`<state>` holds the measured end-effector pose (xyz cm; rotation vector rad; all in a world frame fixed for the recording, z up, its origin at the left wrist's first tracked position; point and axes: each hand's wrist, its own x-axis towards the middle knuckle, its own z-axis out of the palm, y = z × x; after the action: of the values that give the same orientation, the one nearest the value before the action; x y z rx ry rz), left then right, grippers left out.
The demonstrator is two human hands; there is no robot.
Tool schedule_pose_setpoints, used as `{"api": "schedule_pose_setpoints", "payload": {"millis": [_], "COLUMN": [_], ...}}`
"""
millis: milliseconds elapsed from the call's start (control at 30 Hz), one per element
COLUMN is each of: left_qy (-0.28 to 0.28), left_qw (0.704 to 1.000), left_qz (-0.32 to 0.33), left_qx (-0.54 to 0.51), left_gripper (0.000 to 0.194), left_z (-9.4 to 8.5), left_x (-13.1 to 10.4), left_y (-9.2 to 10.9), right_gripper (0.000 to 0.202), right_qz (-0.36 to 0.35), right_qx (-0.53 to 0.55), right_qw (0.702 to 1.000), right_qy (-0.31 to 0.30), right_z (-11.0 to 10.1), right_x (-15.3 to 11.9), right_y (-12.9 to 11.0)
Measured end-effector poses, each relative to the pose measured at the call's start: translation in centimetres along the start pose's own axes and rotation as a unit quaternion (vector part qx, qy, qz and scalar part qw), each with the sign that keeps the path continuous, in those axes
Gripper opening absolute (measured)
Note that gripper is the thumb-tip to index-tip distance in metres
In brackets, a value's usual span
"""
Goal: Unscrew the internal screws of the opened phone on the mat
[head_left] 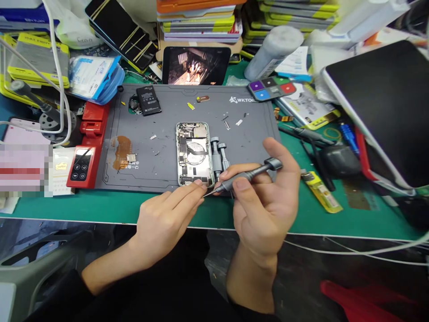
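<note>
An opened smartphone point(193, 152) lies on the grey work mat, its inner parts and a round coil area showing. My right hand point(264, 197) grips a grey precision screwdriver point(246, 175), its cap near the raised index finger and its thin tip pointing left. That tip meets the fingertips of my left hand point(170, 210), which are pressed together at the phone's bottom edge. Whatever the left fingers pinch, if anything, is hidden. Two more grey screwdrivers point(216, 156) lie just right of the phone.
A black battery point(149, 100) and tiny metal pieces lie on the mat point(157, 170). A red device point(85, 156) stands left. A phone playing video point(196, 65) leans at the back. At right are a bottle point(273, 49), a dark tablet-like screen point(382, 103) and a yellow packet point(322, 192).
</note>
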<state>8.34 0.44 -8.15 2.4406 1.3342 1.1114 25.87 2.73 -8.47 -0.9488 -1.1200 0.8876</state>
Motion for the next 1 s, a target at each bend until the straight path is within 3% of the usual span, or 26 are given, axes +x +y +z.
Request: {"api": "schedule_pose_setpoints", "payload": {"millis": [1000], "left_qy": [-0.008], "left_qw": [1.0], "left_qz": [-0.001], "left_qx": [0.008], "left_gripper": [0.023], "left_z": [0.15], "left_x": [-0.06], "left_y": [0.04], "right_gripper": [0.058], "right_qz": [0.003], "right_qx": [-0.013], "right_qw": [1.0], "right_qy": [-0.006], "right_z": [-0.14], "right_x": [-0.08], "right_y": [0.0]}}
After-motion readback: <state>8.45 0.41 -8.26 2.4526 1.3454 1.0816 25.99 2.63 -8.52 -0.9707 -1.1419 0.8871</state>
